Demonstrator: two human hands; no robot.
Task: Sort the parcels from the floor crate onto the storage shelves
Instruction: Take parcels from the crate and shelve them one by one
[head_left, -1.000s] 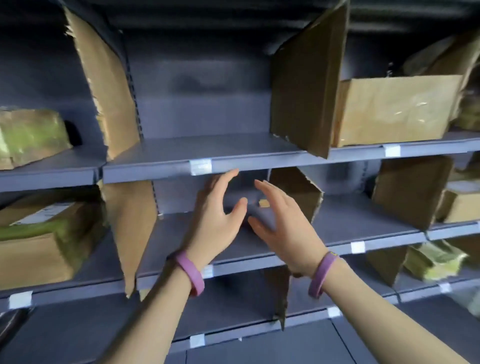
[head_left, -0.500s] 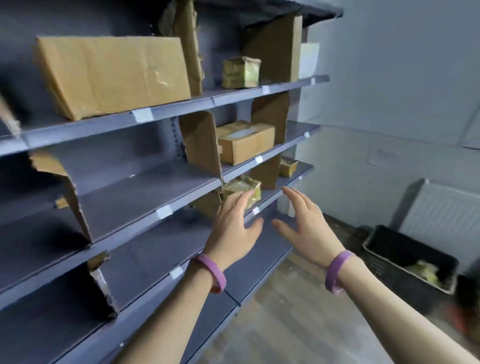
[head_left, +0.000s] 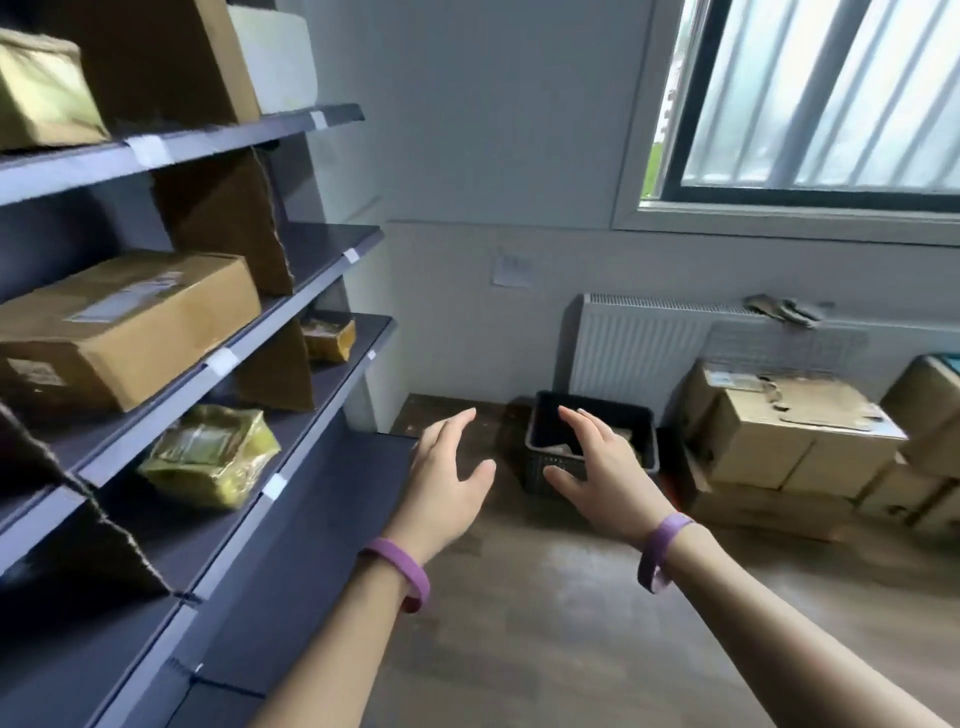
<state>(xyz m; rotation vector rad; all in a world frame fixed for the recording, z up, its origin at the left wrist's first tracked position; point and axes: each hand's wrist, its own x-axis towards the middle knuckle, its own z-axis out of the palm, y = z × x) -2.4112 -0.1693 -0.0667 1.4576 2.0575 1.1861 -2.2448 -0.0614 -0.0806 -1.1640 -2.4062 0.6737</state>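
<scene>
The view has swung away from the dark grey metal storage shelves (head_left: 311, 519) toward the black plastic floor crate (head_left: 615, 407) beside the white radiator (head_left: 634, 353). The left hand (head_left: 447, 467) and right hand (head_left: 597, 467) are both spread wide, holding nothing. What looks like a brown parcel (head_left: 621, 434) lies inside the crate, partly hidden, so another pickup is probably starting.

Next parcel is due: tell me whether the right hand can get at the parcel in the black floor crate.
Probably yes. The right hand is open and empty, the crate has no lid, and nothing covers the parcel, though a step and lean down seem needed.
</scene>
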